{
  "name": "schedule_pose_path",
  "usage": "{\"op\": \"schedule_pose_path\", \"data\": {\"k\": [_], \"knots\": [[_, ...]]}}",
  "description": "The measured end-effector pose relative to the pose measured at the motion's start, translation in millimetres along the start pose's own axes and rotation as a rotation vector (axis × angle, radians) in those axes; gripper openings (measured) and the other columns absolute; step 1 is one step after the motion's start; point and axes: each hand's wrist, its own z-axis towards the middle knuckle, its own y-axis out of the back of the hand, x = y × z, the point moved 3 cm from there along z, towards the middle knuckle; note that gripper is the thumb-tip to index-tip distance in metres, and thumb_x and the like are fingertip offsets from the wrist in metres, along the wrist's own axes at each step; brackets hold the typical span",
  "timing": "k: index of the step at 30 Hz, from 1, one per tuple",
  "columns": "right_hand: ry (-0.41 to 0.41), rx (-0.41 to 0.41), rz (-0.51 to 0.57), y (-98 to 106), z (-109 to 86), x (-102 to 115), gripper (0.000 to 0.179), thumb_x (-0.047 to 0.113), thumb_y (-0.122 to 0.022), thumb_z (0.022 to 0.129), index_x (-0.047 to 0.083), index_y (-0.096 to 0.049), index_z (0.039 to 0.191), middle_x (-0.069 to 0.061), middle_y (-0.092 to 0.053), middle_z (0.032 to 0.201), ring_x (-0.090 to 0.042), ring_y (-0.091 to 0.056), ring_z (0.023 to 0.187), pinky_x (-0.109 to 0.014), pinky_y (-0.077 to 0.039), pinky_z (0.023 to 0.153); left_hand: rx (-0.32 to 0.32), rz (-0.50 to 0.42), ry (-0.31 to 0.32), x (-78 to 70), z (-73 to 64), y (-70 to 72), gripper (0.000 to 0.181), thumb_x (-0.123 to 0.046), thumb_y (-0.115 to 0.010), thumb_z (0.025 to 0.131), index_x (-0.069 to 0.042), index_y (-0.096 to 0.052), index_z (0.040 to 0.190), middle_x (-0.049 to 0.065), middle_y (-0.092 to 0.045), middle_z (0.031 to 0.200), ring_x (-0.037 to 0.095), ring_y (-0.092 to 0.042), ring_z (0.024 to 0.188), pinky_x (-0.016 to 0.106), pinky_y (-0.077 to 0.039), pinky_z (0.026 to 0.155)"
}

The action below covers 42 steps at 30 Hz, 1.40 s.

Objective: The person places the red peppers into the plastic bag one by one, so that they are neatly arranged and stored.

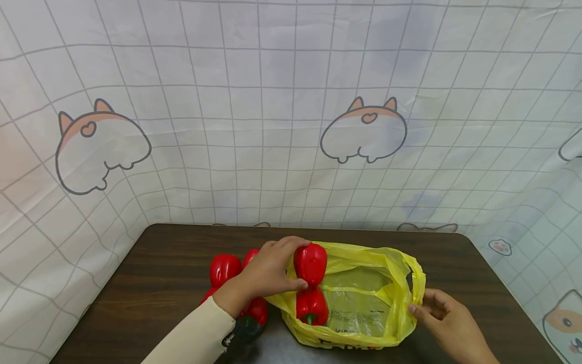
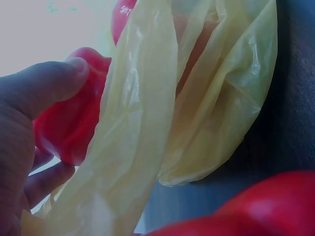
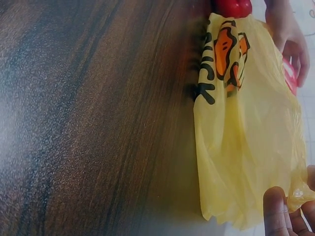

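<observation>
One bagged pepper (image 1: 312, 303) shows its green stem (image 1: 309, 319) only in head view.

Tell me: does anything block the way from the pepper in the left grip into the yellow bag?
Nothing visible does: the held pepper is at the left side of the yellow bag. Another pepper lies inside, below it in the head view.

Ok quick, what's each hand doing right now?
Left hand: closed, holding a red pepper.
Right hand: closed, pinching the edge of the yellow bag.
</observation>
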Motion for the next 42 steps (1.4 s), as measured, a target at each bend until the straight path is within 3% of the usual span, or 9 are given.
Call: {"op": "schedule_pose_path", "data": {"k": [13,23,28,34,42], "knots": [[0.004,0.000,0.008,0.1,-0.7,-1.0,0.061,0.042,-0.073,0.095,-0.001,-0.057,0.136,-0.009,-0.071,0.117,-0.020,-0.071,0.096,-0.037,-0.060,0.078,-0.009,0.063,0.035,-0.2,6.6,-5.9,0.082,-0.043,-0.086,0.080,-0.017,-0.048,0.148,0.002,-0.052,0.146,0.019,-0.055,0.127,0.051,-0.037,0.110],[0.007,0.000,0.012,-0.3,-1.3,-1.4,0.060,0.039,-0.073,0.096,-0.002,-0.056,0.137,-0.010,-0.070,0.118,-0.021,-0.071,0.098,-0.036,-0.060,0.078,0.052,0.048,0.097,2.1,7.7,-9.2,0.082,-0.042,-0.085,0.080,-0.015,-0.048,0.149,0.003,-0.060,0.142,0.021,-0.058,0.126,0.052,-0.033,0.114],[0.010,0.001,0.025,-1.1,-1.4,-1.0,0.059,0.036,-0.073,0.096,-0.003,-0.055,0.137,-0.012,-0.070,0.118,-0.023,-0.071,0.099,-0.036,-0.060,0.079,0.073,0.064,0.087,1.9,8.6,-11.6,0.075,-0.041,-0.083,0.083,-0.015,-0.053,0.146,0.006,-0.056,0.147,0.024,-0.051,0.135,0.055,-0.030,0.116],[0.002,0.000,0.017,-0.9,-0.9,-0.3,0.061,0.039,-0.073,0.096,-0.002,-0.056,0.137,-0.010,-0.072,0.114,-0.021,-0.071,0.097,-0.037,-0.060,0.079,0.049,0.096,0.055,-0.2,7.8,-9.2,0.071,-0.041,-0.082,0.084,-0.014,-0.056,0.144,0.006,-0.054,0.149,0.024,-0.047,0.140,0.057,-0.029,0.117],[0.005,0.000,0.004,-0.9,0.6,0.2,0.061,0.041,-0.073,0.095,-0.001,-0.057,0.137,-0.009,-0.072,0.115,-0.018,-0.071,0.094,-0.036,-0.060,0.077,-0.011,0.087,0.032,-2.2,2.4,6.4,0.066,-0.039,-0.083,0.084,-0.018,-0.058,0.141,0.002,-0.055,0.147,0.021,-0.048,0.138,0.055,-0.030,0.117]]}}
